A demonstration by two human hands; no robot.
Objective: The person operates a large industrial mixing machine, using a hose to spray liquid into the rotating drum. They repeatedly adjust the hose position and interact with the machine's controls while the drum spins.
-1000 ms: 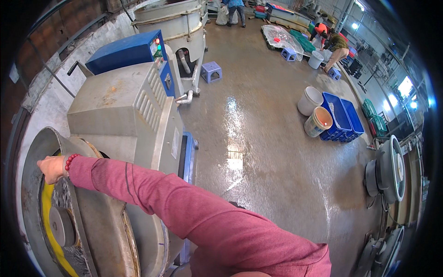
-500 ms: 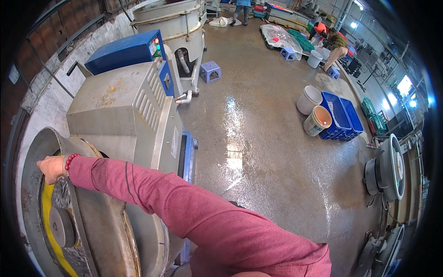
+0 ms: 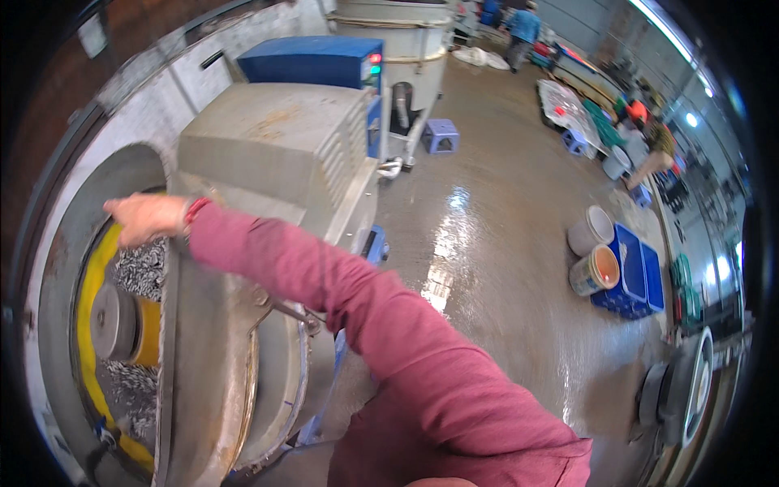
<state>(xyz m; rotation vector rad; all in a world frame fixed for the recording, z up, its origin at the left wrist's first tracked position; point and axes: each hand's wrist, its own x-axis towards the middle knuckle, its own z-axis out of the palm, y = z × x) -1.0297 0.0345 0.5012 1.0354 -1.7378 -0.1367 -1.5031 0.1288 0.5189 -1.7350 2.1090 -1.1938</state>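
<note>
My right hand (image 3: 150,217), in a maroon sleeve with red beads at the wrist, reaches left over a large round metal bowl (image 3: 66,252). Its fingers are bent together, blurred by motion; anything between them is too small to make out. Below the hand a yellow band (image 3: 91,296) curves along the inside of the bowl. Many small grey, shiny pieces (image 3: 136,272) lie inside it. In their midst sits a grey disc (image 3: 114,321) with a yellow part beside it. A worn metal guard (image 3: 207,333) runs along the bowl's right side, under my forearm. My left hand is out of view.
A grey machine housing (image 3: 260,138) and a blue control box (image 3: 312,61) stand beyond the bowl. Farther right are a purple stool (image 3: 441,136), pails (image 3: 591,231), blue crates (image 3: 625,300) and a fan (image 3: 686,385). Several people (image 3: 523,36) are at the back of the wet floor.
The view has turned left and tilted, so the bowl shows more fully. My right hand stays over the bowl, its fingers now stretching a little farther from the fist.
</note>
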